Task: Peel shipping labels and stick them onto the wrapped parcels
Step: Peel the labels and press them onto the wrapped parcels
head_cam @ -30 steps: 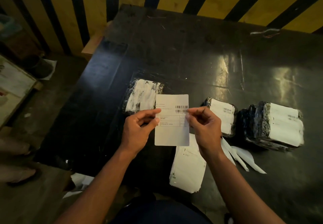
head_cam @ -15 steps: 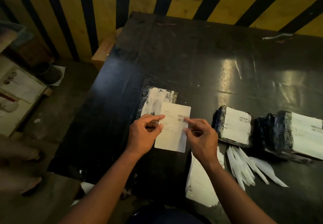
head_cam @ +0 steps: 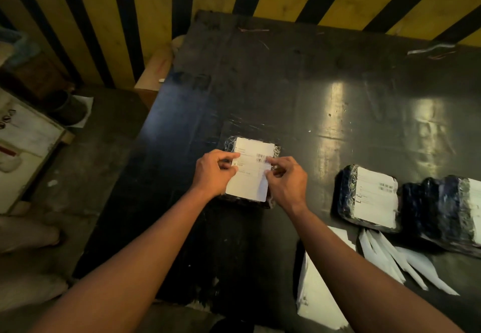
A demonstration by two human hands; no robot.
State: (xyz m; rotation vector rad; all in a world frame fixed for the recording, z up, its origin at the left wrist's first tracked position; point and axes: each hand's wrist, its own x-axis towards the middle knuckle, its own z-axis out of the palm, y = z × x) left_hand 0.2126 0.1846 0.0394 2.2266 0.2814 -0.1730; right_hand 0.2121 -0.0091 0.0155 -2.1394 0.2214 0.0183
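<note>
Both forearms are bare to the frame's edge, with no sleeves, gloves, watch or rings visible.

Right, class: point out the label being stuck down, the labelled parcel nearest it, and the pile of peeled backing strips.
label (head_cam: 250, 176), head view, its blank lower half
labelled parcel (head_cam: 374, 200), head view, its white label face
backing strips (head_cam: 406, 265), head view, middle of the pile

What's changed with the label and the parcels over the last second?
Both hands, left hand and right hand, lowered the label from mid-air onto the wrapped parcel, covering its top. They still pinch its edges. The labelled parcels and label stack stayed put.
</note>
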